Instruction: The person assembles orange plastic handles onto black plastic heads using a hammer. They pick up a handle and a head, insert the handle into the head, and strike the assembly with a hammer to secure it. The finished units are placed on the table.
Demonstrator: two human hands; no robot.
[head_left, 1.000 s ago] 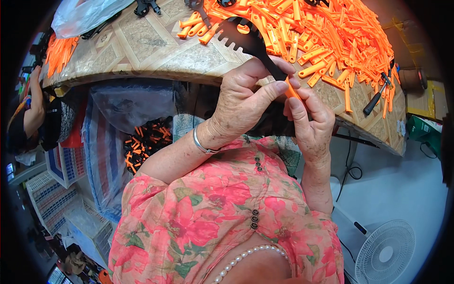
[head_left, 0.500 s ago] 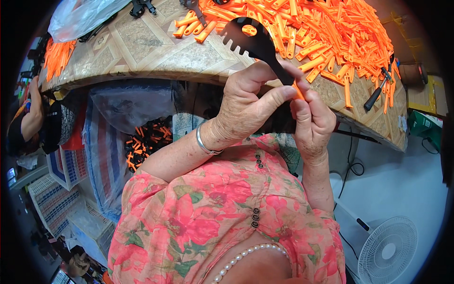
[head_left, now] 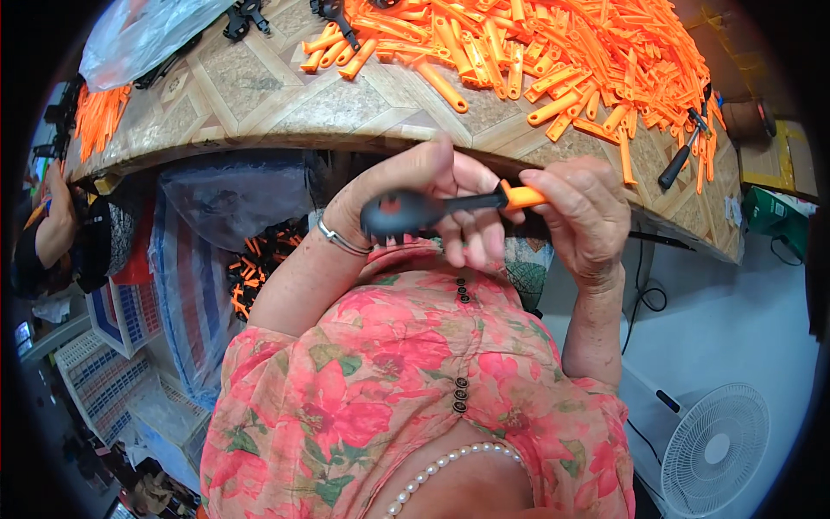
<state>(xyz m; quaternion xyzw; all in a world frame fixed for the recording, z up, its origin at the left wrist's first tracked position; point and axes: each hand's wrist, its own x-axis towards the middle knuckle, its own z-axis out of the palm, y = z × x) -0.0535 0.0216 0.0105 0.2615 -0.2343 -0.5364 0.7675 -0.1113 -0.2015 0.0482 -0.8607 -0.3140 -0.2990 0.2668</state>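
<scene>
My right hand [head_left: 588, 216] pinches the orange handle [head_left: 523, 197] of a black pasta server [head_left: 405, 214]. The server lies almost level in front of my chest, its toothed head pointing left and slightly blurred. Behind the black shaft my left hand [head_left: 462, 173] is open, fingers spread and palm partly covered by the tool. Whether those fingers touch the shaft I cannot tell. Most of the orange handle is hidden inside my right hand. Beyond both hands, a big heap of orange handles [head_left: 596, 52] covers the far right of the table [head_left: 259, 86].
Black utensil heads [head_left: 246, 19] and a clear plastic bag [head_left: 147, 39] lie at the table's far left. A black-handled tool [head_left: 676, 164] rests near its right edge. Below stands a bag of black and orange pieces [head_left: 268, 259]. A white fan [head_left: 716, 448] is at lower right.
The pasta server has swung from pointing up and away to pointing left, lower and nearer my chest. My left hand has let go of it and opened; my right hand keeps the handle.
</scene>
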